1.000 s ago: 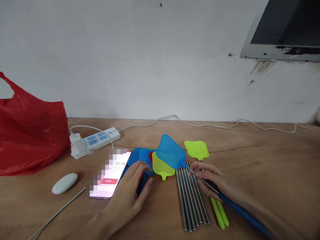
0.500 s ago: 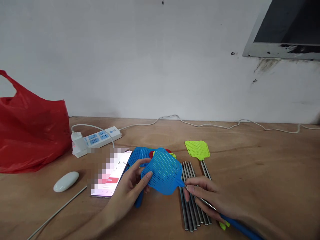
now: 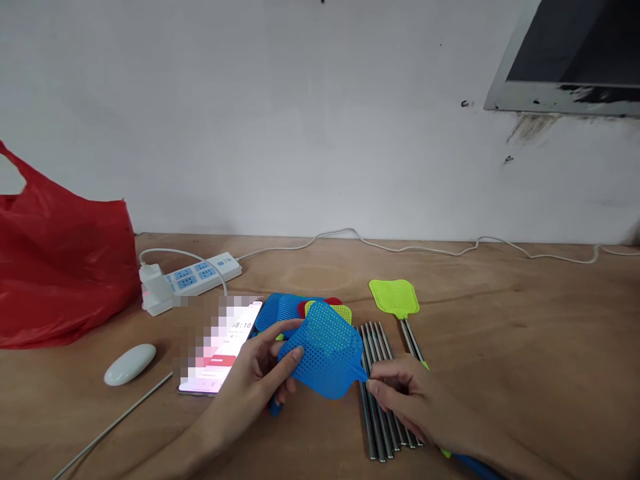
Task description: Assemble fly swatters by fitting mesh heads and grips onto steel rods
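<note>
My left hand pinches the edge of a blue perforated fly swatter head, thumb on top and fingers behind. At the head's narrow neck, my right hand is closed with thumb and index finger together; it covers the metal rod there. A blue handle shows beyond that wrist. Below the held swatter lies a row of several metal rods, partly under my right hand. Behind it is a pile of blue, red and yellow swatter heads, partly covered.
A yellow-green fly swatter lies behind the rods. To the left are a lit phone, a white oval object, a power strip and a red plastic bag. A thin white cable runs along the wall.
My right hand has closed in nearer the swatter's neck, and the rod seen beside it before is now hidden. The blue head has dropped slightly and shifted a little left, with my left hand.
</note>
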